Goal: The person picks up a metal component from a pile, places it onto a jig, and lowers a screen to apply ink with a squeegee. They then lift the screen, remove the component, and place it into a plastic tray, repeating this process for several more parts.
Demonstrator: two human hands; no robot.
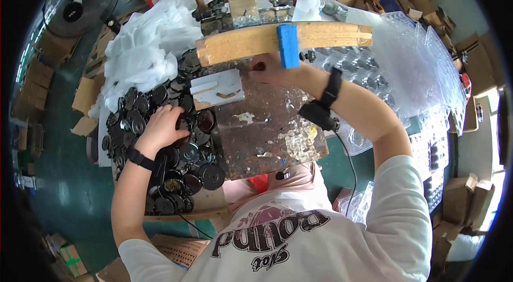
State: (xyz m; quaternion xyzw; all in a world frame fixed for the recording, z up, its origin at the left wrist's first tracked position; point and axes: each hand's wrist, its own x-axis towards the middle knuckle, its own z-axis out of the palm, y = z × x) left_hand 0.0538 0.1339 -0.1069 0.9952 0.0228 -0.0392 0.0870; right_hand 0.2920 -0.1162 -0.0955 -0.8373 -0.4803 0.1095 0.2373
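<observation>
My left hand (163, 128) reaches into a heap of dark, glossy round lids (212, 176) on the left of the bench. Its thumb and fingers are apart over the pieces, and I see no lid gripped between them. My right hand (277, 71) is closed under a curved wooden bar (240, 44) with a blue wrap (288, 47) round it. A small dark reddish thing shows at its fingers, partly hidden, so its kind is unclear. Between my hands lies a white rectangular plate (217, 88) with small strips on it, atop a worn brown board (256, 127).
White soft wrapping (141, 47) is heaped at the far left. Behind the bar stand a metal fixture (243, 7) and a red-capped bottle (308, 4). Clear moulded plastic trays (411, 63) cover the right side. A thin cable (350, 159) hangs from my right wrist.
</observation>
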